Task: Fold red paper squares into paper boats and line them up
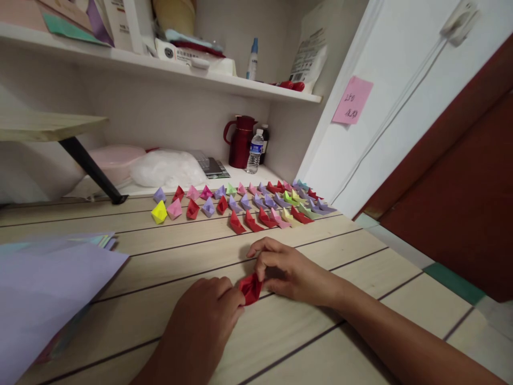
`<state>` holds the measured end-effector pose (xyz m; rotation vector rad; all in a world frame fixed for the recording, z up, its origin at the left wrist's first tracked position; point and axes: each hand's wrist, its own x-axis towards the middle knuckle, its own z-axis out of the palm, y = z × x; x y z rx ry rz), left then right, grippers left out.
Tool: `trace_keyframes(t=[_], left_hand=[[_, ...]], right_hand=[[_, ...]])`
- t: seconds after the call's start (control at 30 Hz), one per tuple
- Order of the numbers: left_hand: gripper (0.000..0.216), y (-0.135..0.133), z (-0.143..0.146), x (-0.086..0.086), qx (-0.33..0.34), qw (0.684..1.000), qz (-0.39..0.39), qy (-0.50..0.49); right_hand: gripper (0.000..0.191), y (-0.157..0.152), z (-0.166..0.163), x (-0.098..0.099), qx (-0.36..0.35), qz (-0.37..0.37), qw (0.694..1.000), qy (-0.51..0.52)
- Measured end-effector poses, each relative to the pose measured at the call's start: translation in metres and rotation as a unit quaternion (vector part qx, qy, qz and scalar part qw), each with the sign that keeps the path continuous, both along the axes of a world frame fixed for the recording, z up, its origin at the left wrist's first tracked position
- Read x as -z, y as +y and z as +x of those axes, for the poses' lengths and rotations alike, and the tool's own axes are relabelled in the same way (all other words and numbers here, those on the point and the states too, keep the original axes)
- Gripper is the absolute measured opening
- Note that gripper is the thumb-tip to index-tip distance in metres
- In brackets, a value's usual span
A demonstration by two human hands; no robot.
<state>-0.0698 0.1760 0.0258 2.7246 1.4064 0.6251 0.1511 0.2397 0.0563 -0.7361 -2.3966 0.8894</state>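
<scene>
Between my two hands is a small red folded paper boat (pixel 250 289), just above or on the striped wooden table (pixel 316 347). The thumb and fingers of my left hand (pixel 210 315) are closed on its left end. My right hand (pixel 286 270) pinches its right edge with thumb and index finger, while the other fingers arch away from it. Beyond my hands, rows of finished paper boats (pixel 236 223) in red, purple, pink, yellow and green stand along the back of the table.
A stack of coloured paper (pixel 56 289) lies at the left. Behind the table, a dark red jug (pixel 241 141), a water bottle (pixel 255 152) and a white plastic bag (pixel 168 169) stand under a shelf (pixel 224 80). A black bracket leg (pixel 92 170) meets the table at the back left.
</scene>
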Motion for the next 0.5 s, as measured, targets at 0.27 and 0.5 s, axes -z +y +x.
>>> trace_keyframes(t=[0.27,0.5], left_hand=[[0.012,0.0019,-0.0008,0.0001,0.003,1.000,0.002,-0.006],[0.015,0.0018,-0.0030,0.0027,0.002,1.000,0.001,-0.008]], right_hand=[[0.023,0.0016,0.0018,0.0021,-0.019,0.002,1.000,0.009],[0.026,0.0021,0.0012,-0.0003,-0.022,0.000,1.000,-0.008]])
